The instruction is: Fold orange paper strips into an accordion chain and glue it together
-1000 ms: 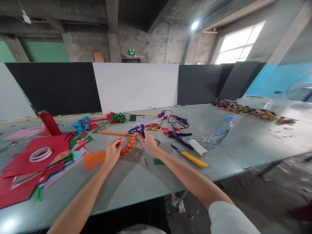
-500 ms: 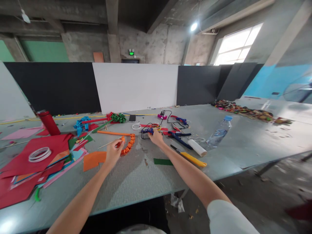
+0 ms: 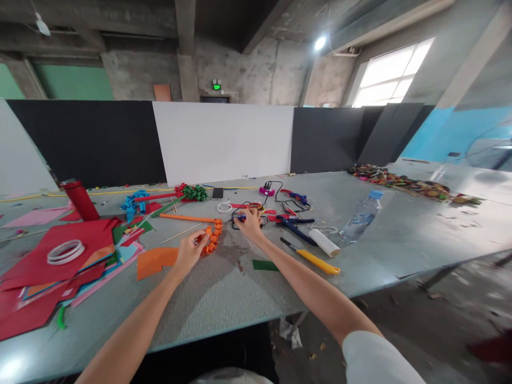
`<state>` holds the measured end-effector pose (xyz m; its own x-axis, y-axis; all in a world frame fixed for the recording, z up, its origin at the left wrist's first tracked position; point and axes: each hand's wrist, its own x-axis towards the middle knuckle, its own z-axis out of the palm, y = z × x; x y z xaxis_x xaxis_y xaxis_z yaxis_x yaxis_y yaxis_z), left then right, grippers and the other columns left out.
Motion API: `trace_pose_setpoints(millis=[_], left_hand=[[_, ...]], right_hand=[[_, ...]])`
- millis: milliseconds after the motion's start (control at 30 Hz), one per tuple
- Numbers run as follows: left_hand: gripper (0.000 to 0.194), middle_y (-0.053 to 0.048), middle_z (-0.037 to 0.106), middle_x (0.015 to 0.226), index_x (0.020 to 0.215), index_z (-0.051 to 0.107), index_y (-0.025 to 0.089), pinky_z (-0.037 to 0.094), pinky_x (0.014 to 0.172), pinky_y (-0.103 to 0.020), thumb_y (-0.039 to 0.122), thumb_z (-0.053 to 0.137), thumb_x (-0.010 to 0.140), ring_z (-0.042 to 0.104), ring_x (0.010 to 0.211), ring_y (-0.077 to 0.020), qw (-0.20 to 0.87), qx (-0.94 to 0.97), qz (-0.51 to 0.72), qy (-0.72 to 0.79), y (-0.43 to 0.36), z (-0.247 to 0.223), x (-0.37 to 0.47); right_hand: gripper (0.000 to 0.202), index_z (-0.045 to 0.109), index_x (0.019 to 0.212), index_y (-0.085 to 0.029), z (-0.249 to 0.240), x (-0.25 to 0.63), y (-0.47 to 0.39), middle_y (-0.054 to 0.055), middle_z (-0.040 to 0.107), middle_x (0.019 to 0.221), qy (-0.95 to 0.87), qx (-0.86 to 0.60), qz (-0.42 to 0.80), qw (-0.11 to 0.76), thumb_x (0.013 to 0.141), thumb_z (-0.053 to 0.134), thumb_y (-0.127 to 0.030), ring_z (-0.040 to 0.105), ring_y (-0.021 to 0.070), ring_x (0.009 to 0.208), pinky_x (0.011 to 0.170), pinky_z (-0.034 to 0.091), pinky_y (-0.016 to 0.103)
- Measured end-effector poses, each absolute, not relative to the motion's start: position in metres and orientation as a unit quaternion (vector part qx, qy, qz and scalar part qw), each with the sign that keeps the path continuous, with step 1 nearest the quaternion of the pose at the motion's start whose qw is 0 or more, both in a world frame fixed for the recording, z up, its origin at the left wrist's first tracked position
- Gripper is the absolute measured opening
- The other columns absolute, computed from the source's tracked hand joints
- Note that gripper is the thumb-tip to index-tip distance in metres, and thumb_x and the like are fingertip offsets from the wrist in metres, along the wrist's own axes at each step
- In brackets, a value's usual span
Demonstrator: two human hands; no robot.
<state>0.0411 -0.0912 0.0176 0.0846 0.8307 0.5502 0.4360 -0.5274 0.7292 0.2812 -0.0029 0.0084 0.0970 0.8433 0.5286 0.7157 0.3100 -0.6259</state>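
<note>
My left hand (image 3: 191, 249) pinches a small orange paper piece at the near end of a curved strip of orange folded loops (image 3: 217, 228). The strip joins a straight orange stick (image 3: 186, 217) lying on the table. To the right, the fingers of my right hand (image 3: 250, 224) are closed on a small blue glue gun (image 3: 240, 217), mostly hidden by the hand, with a black cord around it. Orange paper (image 3: 156, 261) lies beside my left wrist, and a green strip (image 3: 264, 265) is near my right forearm.
Right of my right hand lie blue pliers (image 3: 296, 230), a yellow-handled knife (image 3: 316, 261), a white roll (image 3: 325, 243) and a plastic bottle (image 3: 362, 216). At left are red paper (image 3: 40, 261), a tape roll (image 3: 65, 252) and a red flask (image 3: 80, 200).
My right hand has shifted slightly left and changed its hold on the glue gun. My left hand has moved a little, with the orange piece now closer to the loops.
</note>
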Motion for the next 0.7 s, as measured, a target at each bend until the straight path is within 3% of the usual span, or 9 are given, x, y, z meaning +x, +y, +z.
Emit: trace_pose_setpoints(millis=[100,267,400,700], left_hand=[[0.031,-0.004,0.075,0.087,0.085,0.073,0.02,0.051,0.076,-0.028,0.047,0.057,0.087,0.069,0.082,-0.0202,0.23,0.702,0.518,0.431,-0.09,0.017,0.042],[0.033,-0.006,0.075,0.087,0.086,0.074,0.019,0.051,0.079,-0.03,0.049,0.061,0.084,0.068,0.084,-0.0212,0.275,0.695,0.523,0.41,-0.087,0.017,0.04],[0.034,-0.006,0.074,0.083,0.083,0.074,0.018,0.049,0.081,-0.031,0.051,0.064,0.083,0.067,0.086,-0.0225,0.298,0.697,0.516,0.398,-0.086,0.019,0.039],[0.025,-0.008,0.072,0.113,0.086,0.075,0.021,0.041,0.1,-0.037,0.043,0.065,0.085,0.062,0.11,-0.0261,0.316,0.696,0.527,0.372,-0.086,0.017,0.042]], right_hand=[[0.024,0.067,0.1,-0.019,0.017,0.259,-0.018,0.006,0.068,0.102,-0.734,-0.463,0.162,0.47,0.088,0.057,-0.037,0.059,0.0207,0.098,0.086,0.045,0.032],[0.026,0.071,0.101,-0.02,0.023,0.235,-0.044,0.005,0.071,0.099,-0.755,-0.317,0.285,0.498,0.089,0.059,-0.039,0.063,0.018,0.088,0.083,0.048,0.03],[0.021,0.074,0.095,-0.022,0.021,0.227,-0.052,0.006,0.07,0.094,-0.749,-0.262,0.279,0.541,0.087,0.065,-0.038,0.063,0.0188,0.086,0.082,0.049,0.031],[0.017,0.069,0.092,-0.021,0.016,0.222,-0.053,0.006,0.068,0.095,-0.724,-0.267,0.242,0.589,0.09,0.061,-0.036,0.062,0.0183,0.087,0.08,0.049,0.031]])
